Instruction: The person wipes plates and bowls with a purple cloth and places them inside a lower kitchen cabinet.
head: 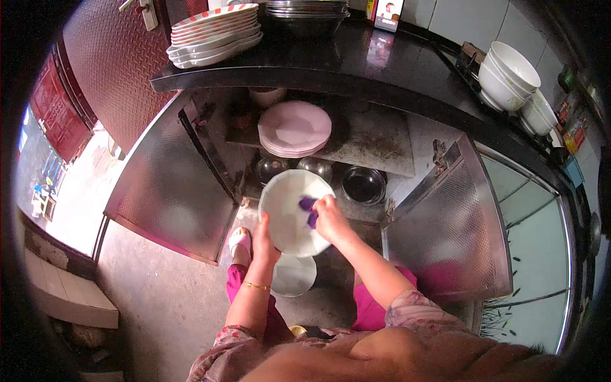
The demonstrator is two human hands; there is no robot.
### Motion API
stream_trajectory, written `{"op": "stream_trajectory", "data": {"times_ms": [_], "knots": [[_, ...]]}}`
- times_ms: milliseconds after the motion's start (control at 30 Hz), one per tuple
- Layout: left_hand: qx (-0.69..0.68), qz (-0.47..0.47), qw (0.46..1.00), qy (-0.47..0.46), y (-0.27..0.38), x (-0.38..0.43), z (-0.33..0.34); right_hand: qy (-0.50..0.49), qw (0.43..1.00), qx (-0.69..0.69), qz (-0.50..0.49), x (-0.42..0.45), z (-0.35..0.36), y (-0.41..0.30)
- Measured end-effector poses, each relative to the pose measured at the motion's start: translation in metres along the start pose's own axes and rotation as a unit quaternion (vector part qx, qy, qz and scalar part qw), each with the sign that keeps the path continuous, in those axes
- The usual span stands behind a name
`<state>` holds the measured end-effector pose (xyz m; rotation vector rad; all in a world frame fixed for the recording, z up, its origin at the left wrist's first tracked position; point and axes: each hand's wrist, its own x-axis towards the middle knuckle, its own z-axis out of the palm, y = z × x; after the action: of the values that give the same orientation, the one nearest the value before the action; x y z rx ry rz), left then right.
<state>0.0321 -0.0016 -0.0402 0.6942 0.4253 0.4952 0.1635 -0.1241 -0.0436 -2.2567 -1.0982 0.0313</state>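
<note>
My left hand (265, 242) grips the left rim of a white plate (285, 200) with faceted edges, its thumb lying over the rim. The plate is held up in front of me, its upper face towards me. In my right hand (330, 220) is a purple cloth (309, 206), pressed against or just over the right part of the plate's face. Another white plate (294, 278) lies lower down, between my legs, partly hidden by the held one. A stack of pale pink plates (295, 125) rests on the cabinet shelf beyond.
Two metal cabinet doors stand open, left (176, 191) and right (448, 234). Below the shelf (377, 148) sit several bowls, one a dark bowl (363, 185). The black countertop (324, 59) overhangs, bearing stacked dishes (215, 38), white bowls (508, 76) and a phone (387, 15).
</note>
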Motion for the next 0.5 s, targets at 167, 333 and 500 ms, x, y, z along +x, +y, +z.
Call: {"op": "stream_trajectory", "data": {"times_ms": [167,333,500], "knots": [[0.054,-0.085,0.995,-0.025,-0.037,-0.004,0.011,0.146,0.986,0.061,-0.046,0.011,-0.001,0.000],[0.007,-0.052,0.999,-0.003,-0.034,0.007,-0.004,-0.051,0.968,0.203,-0.141,-0.008,0.016,-0.035],[-0.040,0.046,0.998,0.001,-0.002,0.014,-0.018,-0.206,0.962,0.150,-0.099,-0.018,0.003,-0.041]]}}
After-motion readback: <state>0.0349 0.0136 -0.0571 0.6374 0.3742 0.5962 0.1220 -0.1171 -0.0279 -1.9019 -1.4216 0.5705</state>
